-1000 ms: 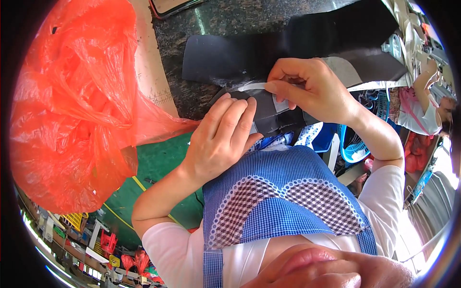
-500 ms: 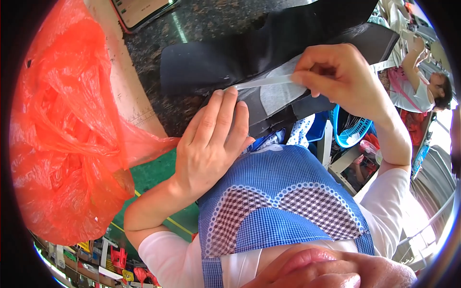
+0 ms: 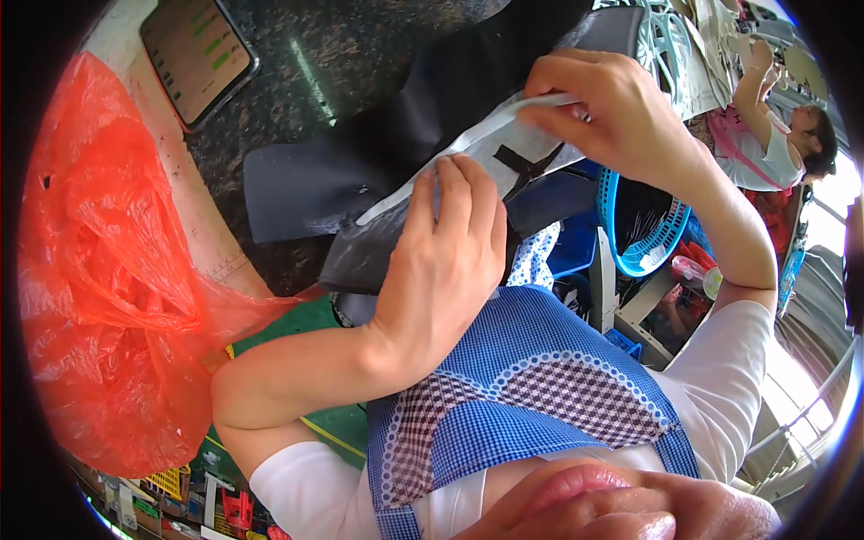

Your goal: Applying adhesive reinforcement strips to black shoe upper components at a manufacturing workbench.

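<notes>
A narrow white strip of tape (image 3: 468, 138) runs along the edge of a dark grey sheet piece (image 3: 378, 247) with a pale grey patch. My right hand (image 3: 621, 117) is closed, with the strip's far-right end pinched between thumb and fingers. Stretched out over the grey piece, my left hand (image 3: 445, 247) holds nothing. Its fingertips press beside the middle of the strip. A black sheet (image 3: 315, 175) lies behind the strip on the dark speckled tabletop (image 3: 378, 45). Part of the grey piece is hidden under my left hand.
A large red plastic bag (image 3: 117, 279) hangs at the left, by a wooden edge strip (image 3: 211, 225). On the table's far left lies a phone (image 3: 198, 58) with its screen lit. Blue baskets (image 3: 643, 261) stand low on the right. Another person (image 3: 765, 126) works farther off at the right.
The sheets have shifted left and nearer. More of the strip now lies along the edge, to the left of my left hand. My right hand has moved slightly left and away, still pinching the strip.
</notes>
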`<state>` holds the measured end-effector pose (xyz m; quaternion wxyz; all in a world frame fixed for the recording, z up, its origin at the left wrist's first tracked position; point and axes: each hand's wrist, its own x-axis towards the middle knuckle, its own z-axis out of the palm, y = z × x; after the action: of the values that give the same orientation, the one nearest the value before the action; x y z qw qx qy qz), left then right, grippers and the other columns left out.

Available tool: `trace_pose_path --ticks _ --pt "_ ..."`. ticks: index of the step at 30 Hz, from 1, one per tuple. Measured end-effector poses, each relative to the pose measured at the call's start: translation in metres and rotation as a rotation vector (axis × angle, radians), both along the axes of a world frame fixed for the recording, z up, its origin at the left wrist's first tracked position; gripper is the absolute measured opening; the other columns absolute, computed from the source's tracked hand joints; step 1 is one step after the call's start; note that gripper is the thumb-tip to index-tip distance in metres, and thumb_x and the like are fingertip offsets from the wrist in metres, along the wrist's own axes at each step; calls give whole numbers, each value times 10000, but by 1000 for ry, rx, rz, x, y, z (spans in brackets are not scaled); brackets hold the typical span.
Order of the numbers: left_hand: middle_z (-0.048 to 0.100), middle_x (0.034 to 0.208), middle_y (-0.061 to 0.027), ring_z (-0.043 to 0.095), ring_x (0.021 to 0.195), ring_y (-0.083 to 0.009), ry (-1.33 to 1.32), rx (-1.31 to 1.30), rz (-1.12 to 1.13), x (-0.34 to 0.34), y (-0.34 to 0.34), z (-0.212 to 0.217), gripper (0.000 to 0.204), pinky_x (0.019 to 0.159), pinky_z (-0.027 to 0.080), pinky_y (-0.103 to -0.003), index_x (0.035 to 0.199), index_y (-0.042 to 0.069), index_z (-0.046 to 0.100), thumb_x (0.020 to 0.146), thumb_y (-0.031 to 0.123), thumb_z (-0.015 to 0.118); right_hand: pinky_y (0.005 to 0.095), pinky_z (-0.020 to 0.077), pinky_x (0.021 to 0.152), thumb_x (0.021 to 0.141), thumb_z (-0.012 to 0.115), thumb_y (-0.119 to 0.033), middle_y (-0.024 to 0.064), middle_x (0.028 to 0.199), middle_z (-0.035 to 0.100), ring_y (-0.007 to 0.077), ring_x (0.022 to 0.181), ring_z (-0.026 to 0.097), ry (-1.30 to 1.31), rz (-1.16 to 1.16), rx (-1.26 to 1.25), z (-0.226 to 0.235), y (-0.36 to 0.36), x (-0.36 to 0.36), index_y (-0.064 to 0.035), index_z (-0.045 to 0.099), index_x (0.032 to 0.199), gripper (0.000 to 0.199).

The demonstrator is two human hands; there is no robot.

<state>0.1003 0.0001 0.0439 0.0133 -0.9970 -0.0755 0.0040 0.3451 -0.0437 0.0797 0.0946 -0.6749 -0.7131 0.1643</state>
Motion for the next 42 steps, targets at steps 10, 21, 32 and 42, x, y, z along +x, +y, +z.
trace_pose_path --ticks 10,21,32,42 --pt "610 1396 -203 581 1122 -224 73 123 -173 24 28 19 366 1008 465 -306 1140 -70 702 865 147 595 377 528 603 912 761 -291 137 777 710 258 690 703 -215 -206 -37 -16 -9 21 -43 716 932 253" --pt "539 1060 -91 561 902 -214 5 -110 -13 66 23 5 696 806 511 -300 1286 -57 592 839 442 782 331 515 604 861 807 -305 62 712 656 196 634 648 117 -362 2 -30 -21 39 -48 678 926 294" --pt "546 961 -90 618 793 -208 -115 -182 -10 90 35 -2 757 666 549 -306 1345 21 602 831 552 761 299 512 590 872 748 -109 44 702 620 165 612 628 243 -419 107 -42 -26 43 -46 672 984 149" --pt "548 949 -77 614 793 -201 -121 -153 -17 88 29 -1 726 665 543 -312 1324 15 604 845 540 754 348 548 628 889 748 -105 93 855 648 235 730 690 226 -265 445 -64 -30 33 -49 693 982 122"
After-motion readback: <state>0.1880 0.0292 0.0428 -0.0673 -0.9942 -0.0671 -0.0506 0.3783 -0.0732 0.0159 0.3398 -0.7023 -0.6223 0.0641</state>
